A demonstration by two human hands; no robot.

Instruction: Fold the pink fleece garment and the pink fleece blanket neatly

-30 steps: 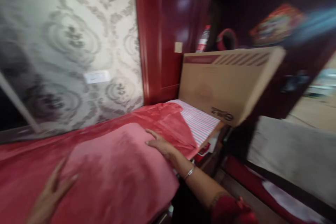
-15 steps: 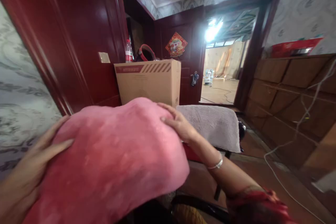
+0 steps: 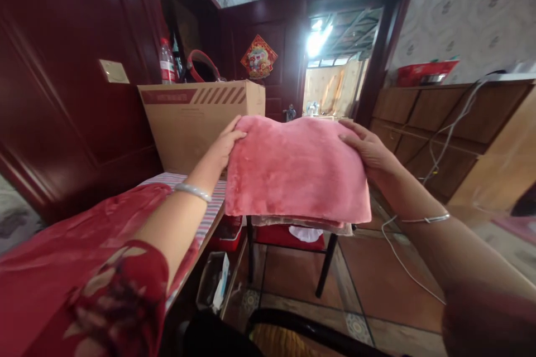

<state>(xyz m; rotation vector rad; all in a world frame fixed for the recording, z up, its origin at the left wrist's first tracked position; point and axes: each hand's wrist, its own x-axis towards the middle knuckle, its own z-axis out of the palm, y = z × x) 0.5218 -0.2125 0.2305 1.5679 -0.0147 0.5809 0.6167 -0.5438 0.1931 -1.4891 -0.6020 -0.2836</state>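
A pink plush cloth point(image 3: 297, 175), folded into a rough rectangle, spans the space in front of me. My left hand point(image 3: 228, 142) grips its far left corner, thumb on top and fingers beneath. At the far right corner, my right hand point(image 3: 368, 148) pinches the cloth in the same way. Below its near edge, a strip of greyish plush cloth point(image 3: 345, 228) shows on a black-legged stool point(image 3: 329, 268). How far the pink cloth rests on that grey one I cannot tell. A white cloth point(image 3: 305, 233) lies on the stool's red lower part.
At left, a red blanket point(image 3: 104, 223) covers part of a striped sheet point(image 3: 215, 206). A cardboard box point(image 3: 196, 122) stands behind, carrying a bottle point(image 3: 166, 64). Wooden cabinets point(image 3: 456, 117) line the right side, with a cable point(image 3: 412, 273) trailing on the floor. A black curved bar point(image 3: 310, 326) is close in front.
The pink cloth has moved away from me and right, over the stool, and now lies flatter and straighter. Both hands have gone forward with it. The view has turned right and down.
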